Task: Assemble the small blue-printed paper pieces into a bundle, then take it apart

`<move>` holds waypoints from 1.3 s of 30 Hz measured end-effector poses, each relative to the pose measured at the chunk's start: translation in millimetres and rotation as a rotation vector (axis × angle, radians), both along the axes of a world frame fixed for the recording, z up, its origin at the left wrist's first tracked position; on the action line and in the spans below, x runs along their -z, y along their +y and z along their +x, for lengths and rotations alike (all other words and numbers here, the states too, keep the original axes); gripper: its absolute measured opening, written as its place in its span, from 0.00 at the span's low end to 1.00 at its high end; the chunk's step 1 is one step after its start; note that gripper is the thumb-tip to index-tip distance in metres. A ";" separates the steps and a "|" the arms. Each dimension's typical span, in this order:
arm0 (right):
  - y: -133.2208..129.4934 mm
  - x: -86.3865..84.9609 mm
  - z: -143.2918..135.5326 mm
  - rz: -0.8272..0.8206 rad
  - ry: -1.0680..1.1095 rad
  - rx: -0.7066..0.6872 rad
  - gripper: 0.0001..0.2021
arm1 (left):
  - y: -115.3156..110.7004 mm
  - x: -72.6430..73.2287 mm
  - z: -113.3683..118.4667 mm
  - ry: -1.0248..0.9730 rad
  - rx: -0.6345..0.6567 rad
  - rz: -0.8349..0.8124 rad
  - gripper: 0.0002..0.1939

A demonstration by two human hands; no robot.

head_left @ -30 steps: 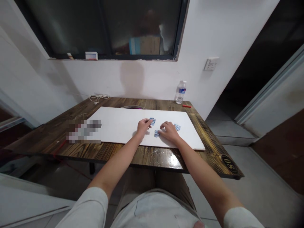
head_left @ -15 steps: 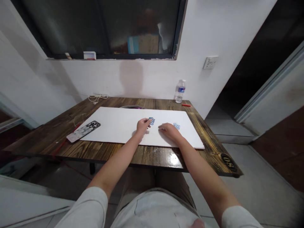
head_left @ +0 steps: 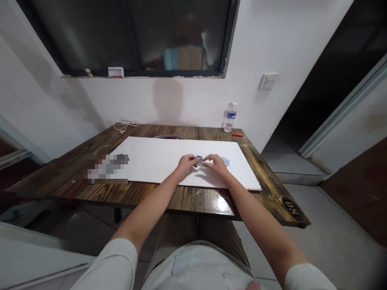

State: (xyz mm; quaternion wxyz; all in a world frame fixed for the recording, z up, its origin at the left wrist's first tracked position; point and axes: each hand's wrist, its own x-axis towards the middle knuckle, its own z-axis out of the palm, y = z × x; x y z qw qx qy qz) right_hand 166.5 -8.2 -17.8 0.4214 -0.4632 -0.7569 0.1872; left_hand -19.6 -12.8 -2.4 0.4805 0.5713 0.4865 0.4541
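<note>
My left hand pinches a small blue lattice-like piece between thumb and fingers, a little above the white board. From the other side, the fingertips of my right hand close on the same piece. Its exact kind is too small to make out. More blue-and-white lattice-like pieces lie on the board just beyond my right hand, which partly covers them. The board lies flat on a dark wooden table.
A water bottle stands at the back right, near a red pen-like stick. A white cable lies at the back left. A blurred-out object overlaps the board's left end. Behind the table rises a white wall.
My left hand has moved right with the blue piece, which now looks turned. My right hand has gone from resting low on the board to touching that piece.
</note>
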 end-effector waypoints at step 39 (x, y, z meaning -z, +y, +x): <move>-4.4 -6.3 11.3 0.140 -0.266 -0.137 0.14 | 10.1 2.3 -4.7 -0.079 -0.241 0.067 0.20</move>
